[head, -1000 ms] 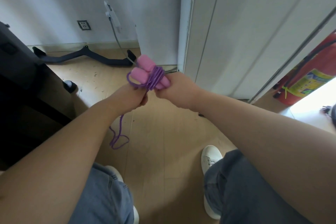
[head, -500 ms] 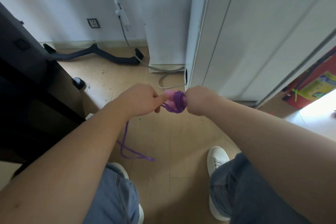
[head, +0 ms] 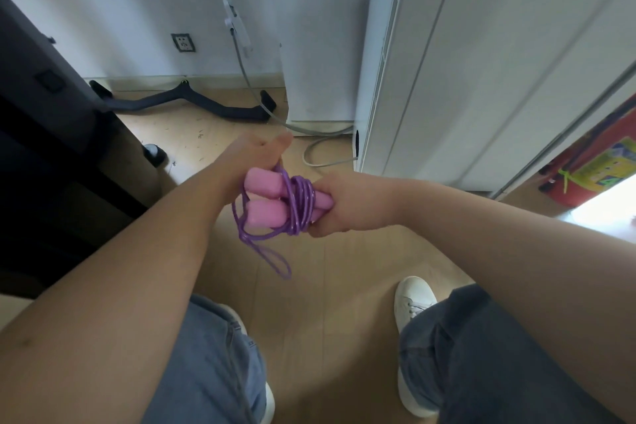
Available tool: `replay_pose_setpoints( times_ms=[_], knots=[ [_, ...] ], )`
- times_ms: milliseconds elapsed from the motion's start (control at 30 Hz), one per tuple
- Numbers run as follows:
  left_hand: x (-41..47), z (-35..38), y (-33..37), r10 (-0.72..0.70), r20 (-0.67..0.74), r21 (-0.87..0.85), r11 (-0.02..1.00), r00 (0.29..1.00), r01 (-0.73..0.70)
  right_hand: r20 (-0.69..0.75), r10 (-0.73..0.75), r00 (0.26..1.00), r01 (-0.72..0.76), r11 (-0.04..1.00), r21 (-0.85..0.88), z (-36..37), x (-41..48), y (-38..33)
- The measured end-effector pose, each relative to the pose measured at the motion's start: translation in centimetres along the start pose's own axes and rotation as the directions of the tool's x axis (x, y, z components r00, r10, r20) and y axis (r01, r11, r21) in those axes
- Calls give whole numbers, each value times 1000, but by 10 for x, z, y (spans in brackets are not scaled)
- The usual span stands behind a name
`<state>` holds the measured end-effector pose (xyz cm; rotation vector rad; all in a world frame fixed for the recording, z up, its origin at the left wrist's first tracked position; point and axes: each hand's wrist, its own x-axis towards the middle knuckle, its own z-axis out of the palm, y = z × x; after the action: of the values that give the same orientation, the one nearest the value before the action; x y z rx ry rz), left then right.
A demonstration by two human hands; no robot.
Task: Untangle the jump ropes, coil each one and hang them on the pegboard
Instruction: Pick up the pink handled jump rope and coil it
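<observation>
The purple jump rope (head: 300, 205) is held in the air above the wooden floor (head: 330, 289), wound in several turns round its two pink handles (head: 265, 186). The right hand (head: 340, 204) is clenched round the handles' right ends. The left hand (head: 253, 155), fingers curled and thumb out, holds a strand just beside the upper handle. A loose loop dangles below.

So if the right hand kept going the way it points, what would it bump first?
Probably the left hand: the right hand points straight at it, with only the handles between.
</observation>
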<state>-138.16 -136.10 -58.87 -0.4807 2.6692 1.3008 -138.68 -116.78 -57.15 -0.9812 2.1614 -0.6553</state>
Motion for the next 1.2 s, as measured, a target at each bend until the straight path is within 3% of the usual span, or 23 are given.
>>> replay_pose_setpoints(
  times_ms=[67,133,167,267,367,400,433,467,500,567,667,800,933,1000,1067,1200],
  knots=[
    [1,-1,-6,-87,52,-248,964,995,97,-33,6,999,1,982,187,-1,-2,1],
    [0,1,-7,-185,95,-459,864,978,208,-54,-14,998,33,928,372,-2,-3,2],
    [0,2,-5,-196,110,-454,862,974,225,-60,-32,998,55,891,451,-2,-3,3],
    [-11,15,7,-170,94,-170,968,981,184,-106,-19,994,81,777,624,-6,-1,4],
    [-14,23,13,-43,169,-95,994,985,60,-255,227,940,57,633,772,-17,11,11],
    [-17,23,14,-14,195,-47,999,981,24,-343,336,877,19,690,724,-22,14,16],
    [-18,21,16,5,215,7,1000,977,-6,-451,388,804,-70,814,576,-27,18,23],
    [-20,19,17,24,215,65,997,976,-39,-537,366,760,-186,914,360,-29,22,30],
    [-19,18,17,56,218,153,984,974,-91,-577,332,746,-281,943,179,-30,25,36],
    [-21,15,19,132,231,347,915,964,-208,-567,354,744,-414,910,25,-28,31,49],
    [-23,11,18,237,306,488,793,922,-365,-483,394,782,-532,825,-188,-19,31,59],
    [-25,6,21,448,281,593,614,849,-521,-380,285,880,-446,770,-456,-10,26,56],
    [-16,-2,14,578,127,663,555,806,-502,-83,98,992,-128,766,-630,2,28,35],
    [-11,-8,10,577,62,655,592,814,-469,-16,38,999,-41,818,-574,6,26,22],
    [-10,-14,7,505,17,590,692,863,-416,2,-23,1000,20,847,-532,2,22,10],
    [-8,-17,1,287,54,296,910,956,-290,-21,-101,995,83,906,-416,-8,5,-3]
  ],
)
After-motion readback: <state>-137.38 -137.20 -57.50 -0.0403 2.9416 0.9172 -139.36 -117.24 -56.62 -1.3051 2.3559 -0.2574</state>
